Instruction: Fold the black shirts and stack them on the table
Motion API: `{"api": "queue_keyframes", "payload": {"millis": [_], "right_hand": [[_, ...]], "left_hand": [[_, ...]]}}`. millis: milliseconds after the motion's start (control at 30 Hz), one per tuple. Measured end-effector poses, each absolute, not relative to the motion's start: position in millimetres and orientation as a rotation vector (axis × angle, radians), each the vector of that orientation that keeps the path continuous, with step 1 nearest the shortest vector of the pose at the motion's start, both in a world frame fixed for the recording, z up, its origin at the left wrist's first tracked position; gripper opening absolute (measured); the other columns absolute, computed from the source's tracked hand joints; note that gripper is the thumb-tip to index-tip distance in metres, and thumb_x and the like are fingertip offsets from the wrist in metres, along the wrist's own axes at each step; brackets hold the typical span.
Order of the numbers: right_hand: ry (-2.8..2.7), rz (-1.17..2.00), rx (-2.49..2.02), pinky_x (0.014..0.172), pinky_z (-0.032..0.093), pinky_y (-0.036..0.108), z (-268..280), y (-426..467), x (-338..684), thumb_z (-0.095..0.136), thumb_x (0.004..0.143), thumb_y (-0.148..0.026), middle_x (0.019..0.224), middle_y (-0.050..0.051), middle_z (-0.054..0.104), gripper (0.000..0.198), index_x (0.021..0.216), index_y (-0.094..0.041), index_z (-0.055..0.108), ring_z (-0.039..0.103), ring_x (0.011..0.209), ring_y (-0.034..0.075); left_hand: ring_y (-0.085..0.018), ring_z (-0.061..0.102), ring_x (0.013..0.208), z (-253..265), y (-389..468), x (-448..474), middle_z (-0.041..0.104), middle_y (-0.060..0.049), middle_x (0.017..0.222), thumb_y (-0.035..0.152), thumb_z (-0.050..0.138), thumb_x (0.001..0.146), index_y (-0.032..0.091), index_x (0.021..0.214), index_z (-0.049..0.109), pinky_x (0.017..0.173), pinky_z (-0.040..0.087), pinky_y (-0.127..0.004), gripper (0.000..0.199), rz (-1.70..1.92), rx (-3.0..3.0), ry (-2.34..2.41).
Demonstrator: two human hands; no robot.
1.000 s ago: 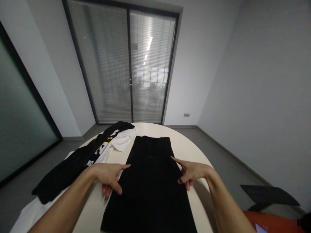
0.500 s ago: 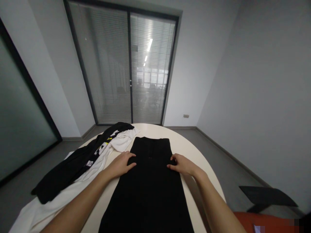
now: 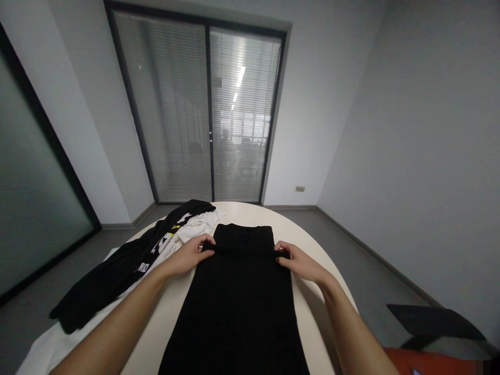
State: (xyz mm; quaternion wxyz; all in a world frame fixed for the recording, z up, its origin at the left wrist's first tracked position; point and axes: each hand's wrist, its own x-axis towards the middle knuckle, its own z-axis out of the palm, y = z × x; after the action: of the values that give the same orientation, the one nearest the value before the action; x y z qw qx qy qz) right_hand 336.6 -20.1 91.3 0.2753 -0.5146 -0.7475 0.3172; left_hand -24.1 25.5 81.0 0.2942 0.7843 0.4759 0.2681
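A long black garment (image 3: 238, 307) lies flat on the table, narrow at its far end and wider toward me. Its kind is not clear. My left hand (image 3: 191, 256) pinches the garment's left side between thumb and fingers. On the opposite side, my right hand (image 3: 299, 263) grips it the same way. Between the hands, the cloth is drawn up into a straight raised ridge running across. Beyond this ridge, the far end of the garment rests on the tabletop.
A round cream table (image 3: 308, 245) bears everything. At left lie a black printed garment (image 3: 113, 278) and a white cloth (image 3: 42, 346) beneath it. A chair with a black armrest (image 3: 433, 320) and red seat (image 3: 425, 362) stands at right. Glass doors (image 3: 172, 120) are behind.
Both hands have closed on the black garment's sides and lifted a crosswise ridge, moving slightly away from me. Earlier they rested on its edges with the cloth flat.
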Motion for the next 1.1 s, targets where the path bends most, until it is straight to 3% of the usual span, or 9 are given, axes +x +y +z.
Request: {"api": "queue_keyframes", "payload": {"millis": [167, 333, 467, 600, 733, 900, 1000, 1100], "right_hand": [[-1.878, 0.696, -1.333, 0.07, 0.043, 0.026, 111, 8, 339, 0.054, 0.083, -0.035, 0.084, 0.0, 0.06, 0.019, 0.095, -0.02, 0.055, 0.055, 0.076, 0.016], [-1.732, 0.46, -1.491, 0.075, 0.047, 0.03, 79, 55, 335, 0.053, 0.088, -0.042, 0.094, 0.003, 0.063, 0.044, 0.125, -0.021, 0.048, 0.058, 0.076, 0.017], [-1.789, 0.592, -1.612, 0.081, 0.049, 0.033, 31, 65, 331, 0.054, 0.089, -0.032, 0.105, 0.006, 0.065, 0.058, 0.143, -0.022, 0.035, 0.063, 0.081, 0.017], [-1.842, 0.485, -1.47, 0.089, 0.048, 0.035, 12, 61, 331, 0.048, 0.088, -0.025, 0.119, 0.006, 0.065, 0.042, 0.13, -0.024, 0.053, 0.063, 0.098, 0.019], [-1.738, 0.419, -1.381, 0.095, 0.046, 0.035, 27, 65, 331, 0.044, 0.083, -0.021, 0.117, 0.006, 0.067, 0.035, 0.11, -0.021, 0.066, 0.061, 0.105, 0.02], [-1.638, 0.307, -1.413, 0.103, 0.042, 0.038, 37, 88, 333, 0.044, 0.087, -0.024, 0.128, 0.011, 0.062, 0.042, 0.125, -0.017, 0.061, 0.057, 0.116, 0.021], [-1.748, 0.366, -1.549, 0.11, 0.038, 0.039, 23, 100, 335, 0.054, 0.086, -0.027, 0.135, 0.015, 0.057, 0.052, 0.136, -0.013, 0.054, 0.053, 0.125, 0.023], [-1.836, 0.43, -1.609, 0.111, 0.037, 0.039, 6, 105, 337, 0.057, 0.086, -0.027, 0.133, 0.016, 0.058, 0.05, 0.133, -0.011, 0.057, 0.055, 0.124, 0.024]], "left_hand": [[-0.022, 0.063, 0.094, 106, 67, -13, 0.068, -0.003, 0.101, 0.036, 0.065, 0.078, 0.02, 0.11, 0.063, 0.085, 0.05, -0.033, 0.036, 0.988, 2.021, 1.193], [-0.024, 0.058, 0.122, 78, 105, 8, 0.063, -0.011, 0.127, 0.026, 0.057, 0.084, 0.018, 0.128, 0.053, 0.103, 0.045, -0.039, 0.045, 1.169, 1.884, 1.398], [-0.029, 0.06, 0.12, 34, 105, 14, 0.065, -0.015, 0.126, 0.016, 0.063, 0.075, 0.013, 0.129, 0.054, 0.107, 0.042, -0.045, 0.056, 1.067, 1.887, 1.433], [-0.024, 0.055, 0.128, 20, 100, 11, 0.062, -0.008, 0.133, 0.011, 0.056, 0.077, 0.019, 0.132, 0.054, 0.114, 0.037, -0.043, 0.056, 1.077, 1.943, 1.386], [-0.021, 0.054, 0.129, 36, 113, 14, 0.058, -0.006, 0.139, 0.011, 0.051, 0.083, 0.022, 0.141, 0.047, 0.114, 0.036, -0.041, 0.059, 1.15, 1.969, 1.334], [-0.019, 0.057, 0.125, 44, 143, 27, 0.06, -0.009, 0.136, 0.013, 0.053, 0.088, 0.023, 0.15, 0.034, 0.108, 0.043, -0.036, 0.065, 1.302, 1.873, 1.372], [-0.023, 0.063, 0.117, 30, 151, 30, 0.066, -0.014, 0.126, 0.013, 0.06, 0.083, 0.016, 0.148, 0.038, 0.102, 0.047, -0.038, 0.068, 1.241, 1.823, 1.47], [-0.024, 0.068, 0.106, 17, 150, 27, 0.071, -0.012, 0.116, 0.011, 0.066, 0.077, 0.015, 0.137, 0.052, 0.099, 0.05, -0.039, 0.062, 1.156, 1.823, 1.514]]}}
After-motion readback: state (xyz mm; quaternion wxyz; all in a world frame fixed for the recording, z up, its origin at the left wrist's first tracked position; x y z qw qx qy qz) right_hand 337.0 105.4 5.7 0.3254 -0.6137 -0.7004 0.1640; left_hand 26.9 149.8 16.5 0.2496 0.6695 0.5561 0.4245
